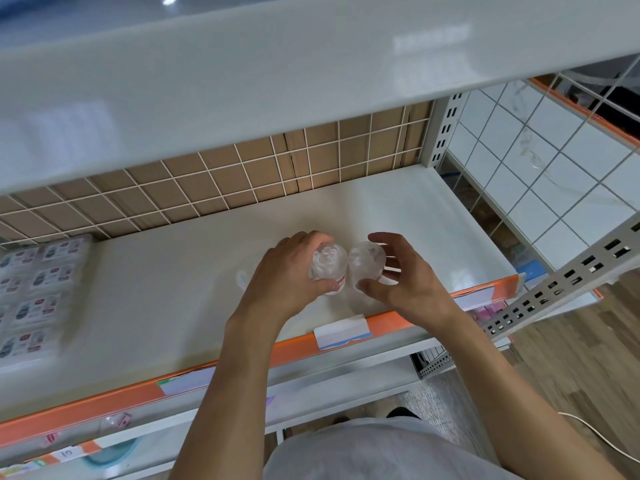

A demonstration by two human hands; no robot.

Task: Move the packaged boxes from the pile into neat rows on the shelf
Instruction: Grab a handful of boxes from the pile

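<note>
Two clear plastic packages stand side by side on the white shelf [180, 292], near its front right. My left hand [287, 275] grips the left package [329, 263], fingers curled round its far side and thumb at its near base. My right hand [405, 278] curls round the right package [366, 259], thumb in front and fingers behind. The two packages touch each other. Their contents look white and blurred through the plastic.
Rows of flat printed packets [33, 292] lie at the shelf's far left. A wire grid with cardboard [277, 168] backs the shelf, and a wire side panel [540, 168] closes the right. An upper shelf [277, 81] overhangs. Paper labels [341, 332] sit on the orange front edge.
</note>
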